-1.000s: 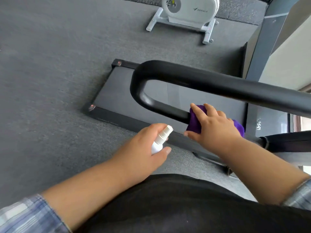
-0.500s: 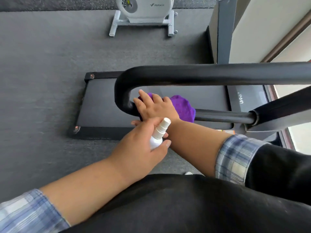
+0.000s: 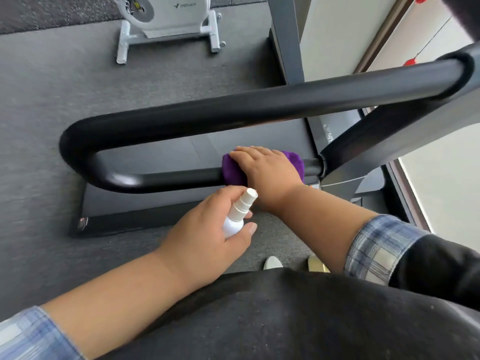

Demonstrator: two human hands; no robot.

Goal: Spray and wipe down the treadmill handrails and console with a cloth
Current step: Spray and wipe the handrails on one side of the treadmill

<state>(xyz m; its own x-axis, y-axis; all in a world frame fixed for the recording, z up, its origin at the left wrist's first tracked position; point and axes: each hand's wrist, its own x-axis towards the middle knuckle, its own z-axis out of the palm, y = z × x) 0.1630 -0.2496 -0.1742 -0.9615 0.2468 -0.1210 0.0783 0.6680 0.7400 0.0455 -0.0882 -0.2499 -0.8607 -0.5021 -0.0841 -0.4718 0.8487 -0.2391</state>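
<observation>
Grey gym floor (image 3: 46, 120), white bike (image 3: 166, 14), logo unreadable

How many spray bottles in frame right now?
1. The white spray bottle is gripped in the left hand, just below the right hand, which presses the purple cloth on the lower handrail. Others may sit out of frame.
</observation>
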